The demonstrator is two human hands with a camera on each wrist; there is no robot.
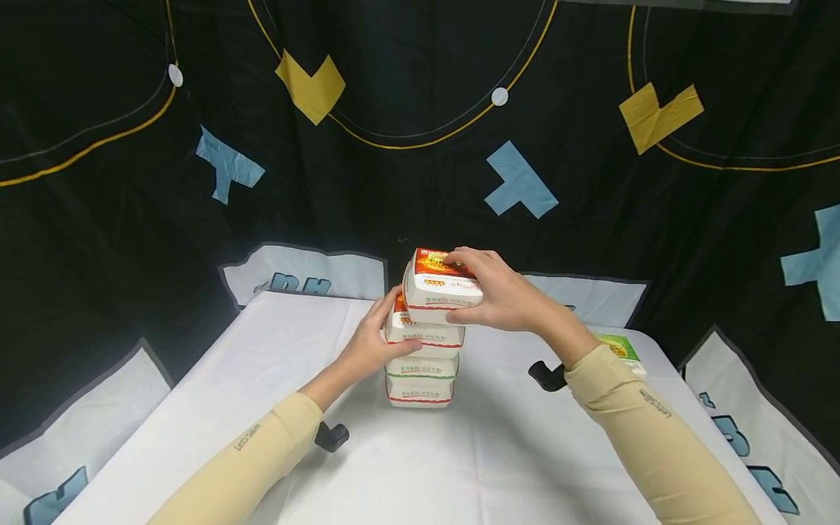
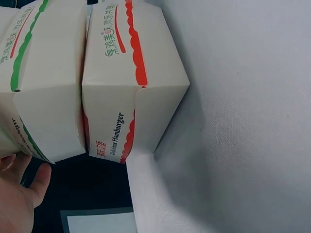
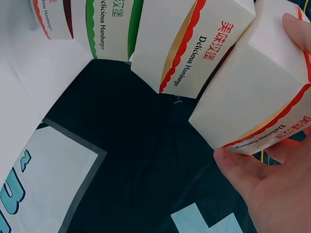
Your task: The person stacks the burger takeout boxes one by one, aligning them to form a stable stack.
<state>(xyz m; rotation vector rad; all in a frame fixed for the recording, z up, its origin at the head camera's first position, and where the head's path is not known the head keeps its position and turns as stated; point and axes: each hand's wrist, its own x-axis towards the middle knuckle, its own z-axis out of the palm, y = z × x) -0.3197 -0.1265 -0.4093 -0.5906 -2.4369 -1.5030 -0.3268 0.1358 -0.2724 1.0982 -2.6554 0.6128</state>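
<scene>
Several paper hamburger boxes stand in one column on the white table. At the bottom is a red-trimmed box (image 1: 420, 394), with a green-trimmed box (image 1: 423, 367) above it. Over that sits another red-trimmed box (image 1: 429, 335). My right hand (image 1: 502, 292) grips the topmost red-trimmed hamburger box (image 1: 441, 297), fingers over its printed lid and thumb low on its front. This box sits tilted and a little to the right on the column. My left hand (image 1: 374, 343) rests against the column's left side near the upper boxes, thumb across the front and fingers extended upward.
A green-lidded box (image 1: 620, 346) lies at the table's right side, partly behind my right forearm. The white tablecloth (image 1: 407, 467) stretches toward me. A black curtain (image 1: 407, 197) with taped shapes hangs behind the table.
</scene>
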